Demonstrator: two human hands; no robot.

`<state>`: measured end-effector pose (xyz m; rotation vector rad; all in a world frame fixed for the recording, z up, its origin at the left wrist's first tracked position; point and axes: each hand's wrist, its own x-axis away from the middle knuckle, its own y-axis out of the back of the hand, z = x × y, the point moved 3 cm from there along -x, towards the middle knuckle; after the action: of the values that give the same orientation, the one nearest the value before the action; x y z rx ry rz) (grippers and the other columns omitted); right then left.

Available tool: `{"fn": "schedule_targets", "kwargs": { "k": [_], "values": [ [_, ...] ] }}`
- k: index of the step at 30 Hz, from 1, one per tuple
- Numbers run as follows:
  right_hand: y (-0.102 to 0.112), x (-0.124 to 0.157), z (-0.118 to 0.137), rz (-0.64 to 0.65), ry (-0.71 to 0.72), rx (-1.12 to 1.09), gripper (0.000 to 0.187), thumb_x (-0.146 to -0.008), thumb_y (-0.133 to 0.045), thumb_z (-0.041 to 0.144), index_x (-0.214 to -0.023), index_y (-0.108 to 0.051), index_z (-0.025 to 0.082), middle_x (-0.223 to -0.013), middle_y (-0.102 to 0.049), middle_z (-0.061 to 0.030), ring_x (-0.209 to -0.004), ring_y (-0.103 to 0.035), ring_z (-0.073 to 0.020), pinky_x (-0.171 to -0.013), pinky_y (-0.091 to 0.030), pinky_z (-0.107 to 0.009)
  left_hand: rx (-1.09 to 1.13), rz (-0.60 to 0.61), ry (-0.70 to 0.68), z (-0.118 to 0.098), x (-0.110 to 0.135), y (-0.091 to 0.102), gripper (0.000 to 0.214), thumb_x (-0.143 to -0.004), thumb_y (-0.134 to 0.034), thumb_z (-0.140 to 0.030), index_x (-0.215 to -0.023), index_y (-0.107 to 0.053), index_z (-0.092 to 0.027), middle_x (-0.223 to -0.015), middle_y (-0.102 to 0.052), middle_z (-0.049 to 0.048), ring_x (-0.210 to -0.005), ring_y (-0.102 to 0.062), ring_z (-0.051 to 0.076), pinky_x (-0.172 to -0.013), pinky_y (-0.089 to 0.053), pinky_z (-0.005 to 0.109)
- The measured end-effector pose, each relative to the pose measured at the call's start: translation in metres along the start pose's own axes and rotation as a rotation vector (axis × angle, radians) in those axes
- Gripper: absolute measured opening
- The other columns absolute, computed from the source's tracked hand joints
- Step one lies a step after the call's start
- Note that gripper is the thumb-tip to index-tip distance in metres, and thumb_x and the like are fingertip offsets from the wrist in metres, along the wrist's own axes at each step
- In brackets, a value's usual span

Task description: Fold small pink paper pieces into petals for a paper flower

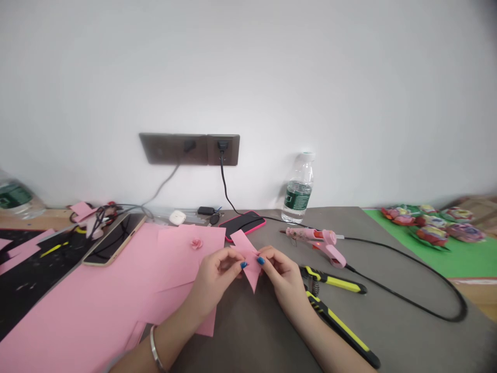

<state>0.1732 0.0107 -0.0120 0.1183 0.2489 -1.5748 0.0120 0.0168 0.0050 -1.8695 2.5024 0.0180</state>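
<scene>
Paper slip (252, 267), one: at the pink-edged phone's (241, 224) six o'clock, pinched by your left hand (220, 273) and right hand (282, 270), thumbs against fingers. Risk: tearing, should your grips tug unevenly.

No word or number can be read here. The plastic water bottle (305, 173) right of the middle carries a dark green label (298, 196) with whitish marks, which are too small and blurred for reading. At the left edge, another water bottle (29, 210) has also a green label (14, 195), equally unreadable.
</scene>
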Motion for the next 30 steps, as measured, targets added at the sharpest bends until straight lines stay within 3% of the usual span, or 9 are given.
{"fn": "schedule_targets", "kwargs": {
  "k": [8,11,13,15,17,20,22,25,30],
  "values": [
    [0.000,0.001,0.005,-0.049,0.047,0.021,0.033,-0.083,-0.065,0.046,-0.065,-0.058,0.020,-0.069,-0.056,-0.0021,-0.064,-0.048,-0.0162,-0.058,-0.039,-0.026,-0.165,0.029,-0.033,-0.006,0.003,-0.001,0.017,-0.087,-0.059,-0.031,-0.077,-0.062,-0.017,-0.075,-0.063,0.0023,-0.073,-0.061,0.015,-0.069,-0.048,0.025],
    [0.000,0.001,0.008,-0.057,0.043,0.061,0.036,-0.084,-0.063,0.048,-0.064,-0.056,0.020,-0.068,-0.054,-0.0019,-0.064,-0.048,-0.0166,-0.059,-0.039,-0.027,-0.200,0.111,-0.019,-0.007,0.005,-0.002,0.017,-0.090,-0.054,-0.032,-0.083,-0.060,-0.018,-0.077,-0.064,0.0020,-0.066,-0.060,0.014,-0.062,-0.046,0.023],
    [0.001,0.001,0.010,-0.062,0.044,0.084,0.037,-0.085,-0.061,0.049,-0.063,-0.055,0.020,-0.067,-0.054,-0.0015,-0.063,-0.048,-0.0165,-0.059,-0.039,-0.027,-0.277,0.165,-0.014,-0.008,0.006,-0.002,0.017,-0.092,-0.050,-0.033,-0.088,-0.059,-0.020,-0.067,-0.063,-0.0010,-0.052,-0.055,0.011,-0.054,-0.041,0.022],
    [0.002,0.002,0.010,-0.057,0.057,0.110,0.037,-0.086,-0.061,0.048,-0.062,-0.054,0.020,-0.064,-0.053,-0.0010,-0.062,-0.048,-0.0163,-0.059,-0.039,-0.027,-0.377,0.117,-0.065,-0.011,0.005,0.001,0.016,-0.092,-0.050,-0.033,-0.087,-0.060,-0.021,-0.056,-0.055,-0.0042,-0.046,-0.047,0.010,-0.050,-0.035,0.022],
    [0.001,0.002,0.009,-0.030,0.079,0.138,0.037,-0.087,-0.060,0.045,-0.061,-0.053,0.020,-0.063,-0.054,-0.0010,-0.061,-0.048,-0.0163,-0.059,-0.038,-0.027,-0.431,0.005,-0.181,-0.017,0.004,0.005,0.014,-0.089,-0.056,-0.033,-0.083,-0.061,-0.021,-0.060,-0.055,-0.0026,-0.056,-0.051,0.013,-0.054,-0.037,0.023],
    [-0.001,0.004,0.009,0.035,0.111,0.170,0.035,-0.088,-0.060,0.042,-0.062,-0.056,0.020,-0.064,-0.057,-0.0019,-0.062,-0.051,-0.0168,-0.059,-0.038,-0.028,-0.407,-0.024,-0.298,-0.022,0.003,0.007,0.011,-0.083,-0.063,-0.030,-0.080,-0.063,-0.020,-0.095,-0.064,0.0060,-0.095,-0.058,0.021,-0.081,-0.044,0.029],
    [-0.003,0.005,0.009,0.078,0.115,0.164,0.032,-0.088,-0.061,0.041,-0.064,-0.059,0.020,-0.066,-0.058,-0.0022,-0.062,-0.052,-0.0169,-0.059,-0.038,-0.027,-0.332,0.065,-0.260,-0.020,0.001,0.004,0.011,-0.083,-0.064,-0.029,-0.078,-0.062,-0.020,-0.108,-0.064,0.0078,-0.108,-0.056,0.024,-0.091,-0.042,0.032],
    [-0.004,0.005,0.010,0.087,0.107,0.118,0.032,-0.089,-0.059,0.047,-0.070,-0.061,0.021,-0.068,-0.059,-0.0021,-0.063,-0.052,-0.0169,-0.059,-0.041,-0.027,-0.194,0.165,-0.139,-0.013,0.000,0.001,0.012,-0.086,-0.060,-0.028,-0.078,-0.057,-0.019,-0.096,-0.065,0.0059,-0.092,-0.059,0.020,-0.080,-0.045,0.029],
    [-0.005,0.004,0.008,0.051,0.027,-0.002,0.029,-0.087,-0.060,0.050,-0.088,-0.060,0.021,-0.080,-0.059,-0.0024,-0.070,-0.054,-0.0164,-0.063,-0.044,-0.026,-0.128,0.098,-0.093,-0.008,-0.002,0.003,0.014,-0.089,-0.055,-0.029,-0.080,-0.052,-0.018,-0.079,-0.052,-0.0003,-0.073,-0.050,0.013,-0.066,-0.041,0.023]
  ]
}}
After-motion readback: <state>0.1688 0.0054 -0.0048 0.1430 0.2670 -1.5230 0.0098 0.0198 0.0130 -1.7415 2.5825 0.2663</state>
